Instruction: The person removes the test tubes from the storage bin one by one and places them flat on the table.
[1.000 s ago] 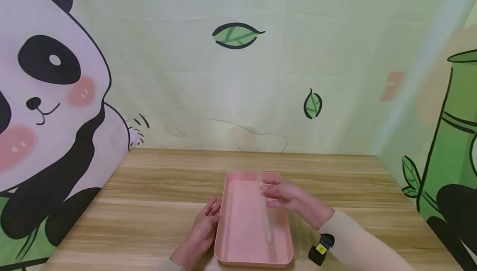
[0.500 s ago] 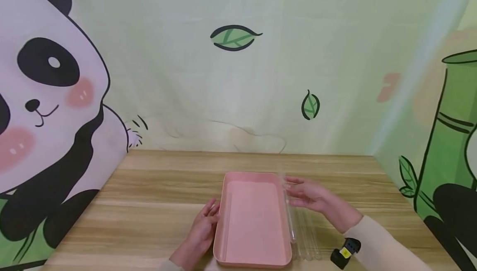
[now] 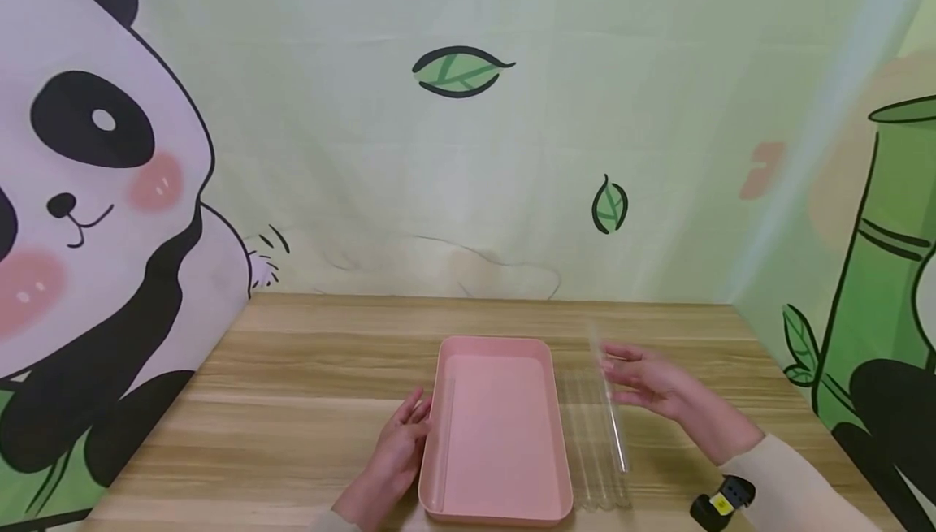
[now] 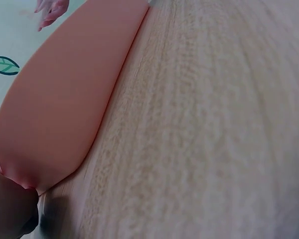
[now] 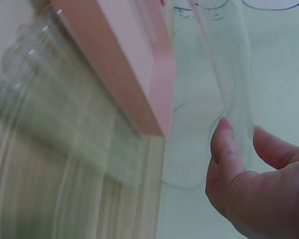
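A pink rectangular tray (image 3: 504, 434) sits on the table with one clear test tube (image 3: 444, 443) lying along its left side. My left hand (image 3: 397, 447) rests against the tray's outer left wall, its fingers fairly straight; a finger (image 4: 12, 204) touches the wall in the left wrist view. Right of the tray, my right hand (image 3: 649, 382) pinches another clear test tube (image 3: 617, 430) near its far end, between thumb and fingers. This tube slants above several clear test tubes (image 3: 594, 455) lying side by side on the table, and partly covers them.
The wooden table (image 3: 329, 353) ends at a green cloth backdrop (image 3: 329, 150) printed with a panda, leaves and bamboo. A black device with a yellow label (image 3: 722, 503) is strapped at the right wrist.
My right hand has carried the held test tube rightward, from over the tray, past its right edge, to the right side of the row. My left hand has stayed at the tray.
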`<action>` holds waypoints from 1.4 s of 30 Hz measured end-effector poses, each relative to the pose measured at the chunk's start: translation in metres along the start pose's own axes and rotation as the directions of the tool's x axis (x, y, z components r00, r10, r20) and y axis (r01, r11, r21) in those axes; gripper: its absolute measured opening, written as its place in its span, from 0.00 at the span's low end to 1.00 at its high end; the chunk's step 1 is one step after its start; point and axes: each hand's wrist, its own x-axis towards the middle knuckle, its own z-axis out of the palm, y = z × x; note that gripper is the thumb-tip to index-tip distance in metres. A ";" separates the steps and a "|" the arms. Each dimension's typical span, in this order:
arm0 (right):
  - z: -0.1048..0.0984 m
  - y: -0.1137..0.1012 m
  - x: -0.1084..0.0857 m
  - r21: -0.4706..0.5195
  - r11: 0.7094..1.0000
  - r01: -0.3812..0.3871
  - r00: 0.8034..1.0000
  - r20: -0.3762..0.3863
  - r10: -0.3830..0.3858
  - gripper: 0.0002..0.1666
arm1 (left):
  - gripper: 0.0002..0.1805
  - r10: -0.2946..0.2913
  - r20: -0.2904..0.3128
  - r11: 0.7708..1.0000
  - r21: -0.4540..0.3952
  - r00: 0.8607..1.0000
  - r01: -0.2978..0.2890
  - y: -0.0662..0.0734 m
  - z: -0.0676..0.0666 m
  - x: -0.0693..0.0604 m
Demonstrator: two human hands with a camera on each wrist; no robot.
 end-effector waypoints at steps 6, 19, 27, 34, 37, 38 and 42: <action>-0.015 0.013 -0.001 -0.024 1.000 -0.002 1.000 -0.022 0.001 0.40 | 0.38 0.006 0.005 1.000 -0.003 1.000 -0.006 -0.001 -0.001 0.001; -0.026 0.048 0.016 -0.194 0.981 -0.015 0.995 -0.104 -0.006 0.37 | 0.38 0.008 0.003 1.000 -0.009 1.000 -0.008 -0.001 -0.001 0.002; -0.019 0.067 0.031 -0.181 0.983 -0.041 0.990 -0.144 0.015 0.36 | 0.38 -0.008 -0.004 1.000 -0.008 1.000 0.008 0.000 0.001 0.001; -0.015 0.074 0.037 -0.174 0.983 -0.052 0.988 -0.154 0.025 0.36 | 0.38 -0.004 0.004 1.000 -0.008 1.000 0.004 -0.001 0.000 0.000; -0.012 0.073 0.037 -0.173 0.983 -0.062 0.984 -0.176 0.031 0.36 | 0.38 -0.002 0.010 1.000 -0.005 1.000 0.002 -0.001 0.000 0.001; -0.012 0.073 0.038 -0.176 0.982 -0.062 0.983 -0.179 0.031 0.36 | 0.38 -0.002 0.010 1.000 -0.005 1.000 0.002 -0.001 0.000 0.001; -0.009 0.072 0.039 -0.183 0.981 -0.067 0.980 -0.198 0.030 0.36 | 0.38 -0.003 0.005 1.000 -0.002 1.000 0.003 -0.001 0.001 0.001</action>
